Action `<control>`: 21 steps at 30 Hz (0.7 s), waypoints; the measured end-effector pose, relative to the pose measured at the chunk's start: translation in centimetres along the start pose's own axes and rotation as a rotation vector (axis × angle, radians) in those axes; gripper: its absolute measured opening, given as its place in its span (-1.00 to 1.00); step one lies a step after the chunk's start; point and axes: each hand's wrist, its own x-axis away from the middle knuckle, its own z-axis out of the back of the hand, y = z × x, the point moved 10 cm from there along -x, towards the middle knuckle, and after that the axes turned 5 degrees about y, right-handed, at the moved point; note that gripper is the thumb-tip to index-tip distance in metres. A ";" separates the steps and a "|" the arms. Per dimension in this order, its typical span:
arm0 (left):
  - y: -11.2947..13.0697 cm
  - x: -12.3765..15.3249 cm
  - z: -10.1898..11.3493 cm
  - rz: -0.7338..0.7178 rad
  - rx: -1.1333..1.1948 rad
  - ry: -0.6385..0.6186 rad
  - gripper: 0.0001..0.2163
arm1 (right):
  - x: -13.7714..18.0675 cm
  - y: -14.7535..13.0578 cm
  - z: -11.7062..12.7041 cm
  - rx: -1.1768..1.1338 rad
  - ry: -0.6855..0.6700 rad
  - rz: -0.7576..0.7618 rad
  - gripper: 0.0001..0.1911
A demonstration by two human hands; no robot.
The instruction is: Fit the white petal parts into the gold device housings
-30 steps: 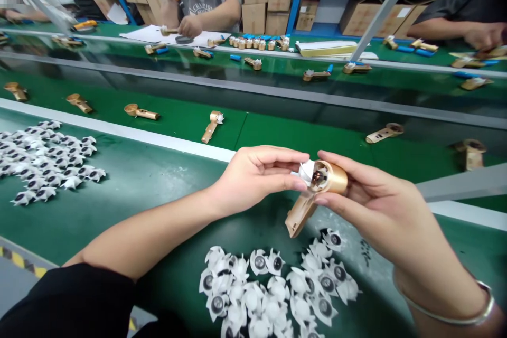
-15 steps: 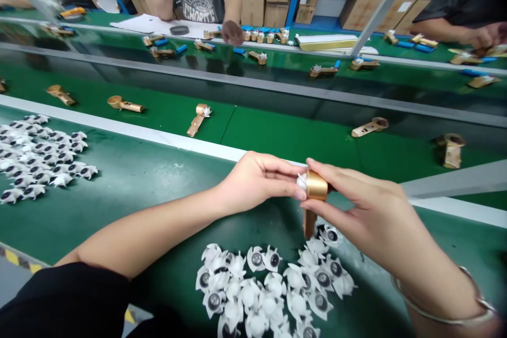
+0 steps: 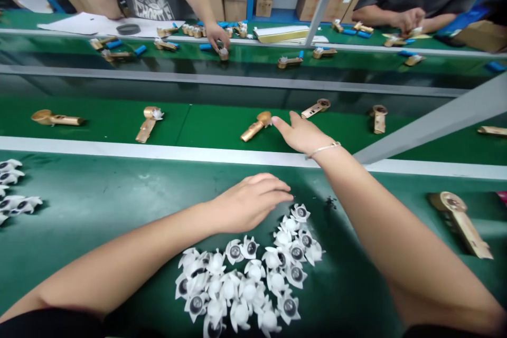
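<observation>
My right hand [image 3: 304, 134] reaches over the green belt with thumb and fingers apart, holding nothing. Just left of its thumb lies a gold handheld-fan housing [image 3: 255, 127], its round head showing a bit of white at the edge; I cannot tell whether the thumb touches it. My left hand [image 3: 253, 202] hovers low over the table with fingers stretched out, nothing seen in it. Right below it spreads a pile of white fan blades [image 3: 249, 289] with dark round hubs. Another gold housing [image 3: 461, 219] rests on the table at the right.
More gold housings lie along the belt, one [image 3: 148, 122] with a white blade. A second blade group [image 3: 18, 203] sits at left. A grey post [image 3: 431, 121] slants across the right side. Opposite, two people work among housings and blue cylinders [image 3: 206, 47].
My right hand has moved from the near table out over the belt, letting go of the gold housing, which now lies there. My left hand has come away from it. The view has shifted right.
</observation>
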 end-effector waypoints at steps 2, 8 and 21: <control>0.2 -0.1 -2.2 -0.042 -0.036 -0.148 -0.49 | 3.2 2.2 1.7 0.025 0.028 0.025 -0.39; -0.4 -1.1 -4.5 -0.059 -0.041 -0.286 -0.58 | 18.0 9.9 3.1 -0.069 0.069 0.138 -0.77; -3.2 -0.5 -1.9 0.160 -0.038 -0.094 -0.52 | 23.3 7.9 1.2 0.164 0.244 0.515 -0.83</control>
